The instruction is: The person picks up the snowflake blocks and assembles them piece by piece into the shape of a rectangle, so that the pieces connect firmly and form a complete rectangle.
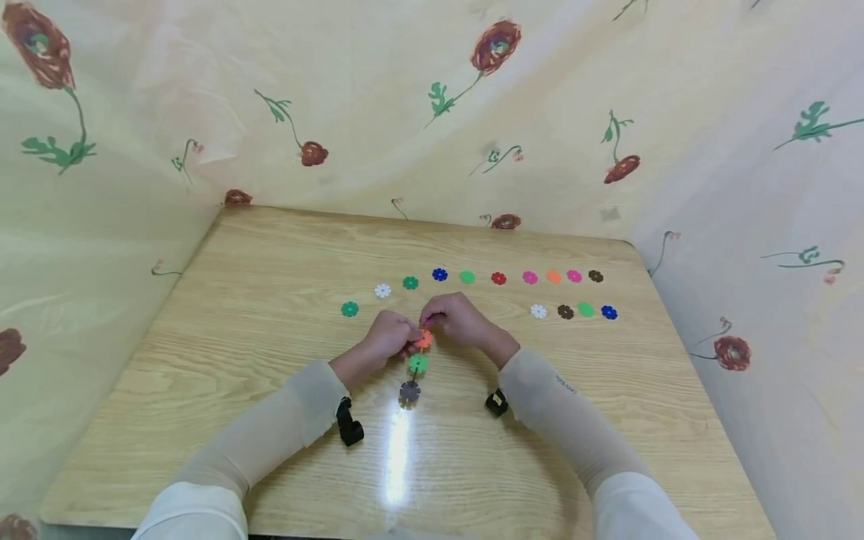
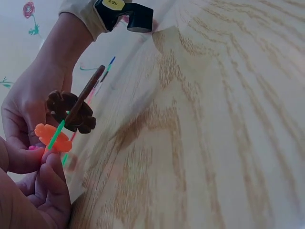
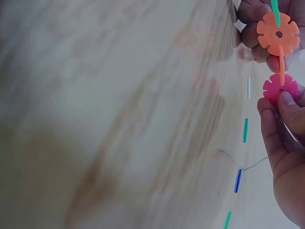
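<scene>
A chain of notched discs hangs between the two hands: brown discs (image 1: 409, 391) at the near end, then a green disc (image 1: 418, 364), then orange discs (image 1: 424, 339). My left hand (image 1: 391, 334) pinches the chain at its orange part. In the right wrist view, my right hand (image 3: 288, 138) pinches a pink disc (image 3: 280, 88) between thumb and fingers, and that disc meets the edge of an orange one (image 3: 278, 34). The left wrist view shows the brown discs (image 2: 71, 110) slotted crosswise, beyond the fingertips.
Single discs lie in a row across the back of the wooden table (image 1: 270, 262), from a teal disc (image 1: 349, 309) to a brown one (image 1: 595, 276). A shorter row, ending in a blue disc (image 1: 610, 312), lies at the right. Floral cloth hangs behind.
</scene>
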Action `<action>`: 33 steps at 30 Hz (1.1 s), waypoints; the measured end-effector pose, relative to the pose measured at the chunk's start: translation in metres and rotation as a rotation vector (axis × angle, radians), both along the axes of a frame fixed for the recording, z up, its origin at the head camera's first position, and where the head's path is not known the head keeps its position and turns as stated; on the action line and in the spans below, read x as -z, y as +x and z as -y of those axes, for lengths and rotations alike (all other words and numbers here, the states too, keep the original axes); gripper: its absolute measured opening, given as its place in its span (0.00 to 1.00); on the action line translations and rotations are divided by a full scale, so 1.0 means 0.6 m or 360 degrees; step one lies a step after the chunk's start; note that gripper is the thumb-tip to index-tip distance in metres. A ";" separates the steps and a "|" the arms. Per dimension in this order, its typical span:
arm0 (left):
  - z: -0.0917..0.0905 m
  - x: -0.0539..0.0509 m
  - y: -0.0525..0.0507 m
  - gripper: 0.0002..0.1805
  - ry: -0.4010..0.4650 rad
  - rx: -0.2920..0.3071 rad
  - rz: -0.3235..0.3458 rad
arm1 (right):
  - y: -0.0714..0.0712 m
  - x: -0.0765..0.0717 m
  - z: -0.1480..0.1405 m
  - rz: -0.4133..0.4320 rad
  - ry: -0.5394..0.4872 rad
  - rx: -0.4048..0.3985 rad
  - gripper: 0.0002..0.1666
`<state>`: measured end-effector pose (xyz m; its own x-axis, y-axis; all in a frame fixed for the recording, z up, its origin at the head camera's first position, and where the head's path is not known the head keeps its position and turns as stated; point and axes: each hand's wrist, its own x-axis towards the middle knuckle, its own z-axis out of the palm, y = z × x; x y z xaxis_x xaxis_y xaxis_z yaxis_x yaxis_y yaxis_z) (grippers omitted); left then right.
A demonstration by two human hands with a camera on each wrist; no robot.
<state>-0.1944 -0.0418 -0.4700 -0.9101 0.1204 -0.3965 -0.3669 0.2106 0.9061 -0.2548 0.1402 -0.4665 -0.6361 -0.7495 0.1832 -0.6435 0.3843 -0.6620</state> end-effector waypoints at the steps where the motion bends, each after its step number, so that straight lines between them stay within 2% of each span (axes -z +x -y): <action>1: 0.000 0.000 0.001 0.07 -0.0013 -0.0003 -0.0010 | 0.001 -0.001 0.001 0.0001 -0.0001 -0.0001 0.16; 10: -0.002 -0.003 0.006 0.05 -0.0124 -0.0098 -0.0039 | 0.013 -0.008 0.009 -0.0071 0.0015 0.0029 0.16; 20: -0.002 -0.003 0.007 0.07 -0.0082 -0.0114 -0.0058 | 0.012 -0.007 0.007 -0.0100 0.0025 0.0055 0.12; 23: -0.002 0.000 0.005 0.06 -0.0058 -0.0104 -0.0048 | 0.013 -0.010 0.005 -0.0053 0.0088 0.0090 0.11; 26: -0.002 0.002 0.003 0.05 -0.0022 -0.0096 -0.0032 | 0.006 -0.020 -0.006 0.0094 0.0268 0.0185 0.13; 29: -0.002 0.004 0.001 0.05 0.0036 -0.0077 -0.0016 | -0.018 -0.032 -0.032 0.0203 0.0469 0.0378 0.20; 33: -0.001 0.006 0.001 0.06 0.0078 -0.0045 -0.0023 | -0.070 -0.039 -0.084 0.0082 0.0643 0.0730 0.24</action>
<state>-0.1940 -0.0414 -0.4739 -0.9191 0.1133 -0.3773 -0.3587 0.1554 0.9204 -0.2968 0.1905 -0.4429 -0.9109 -0.4009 -0.0979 -0.3240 0.8417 -0.4320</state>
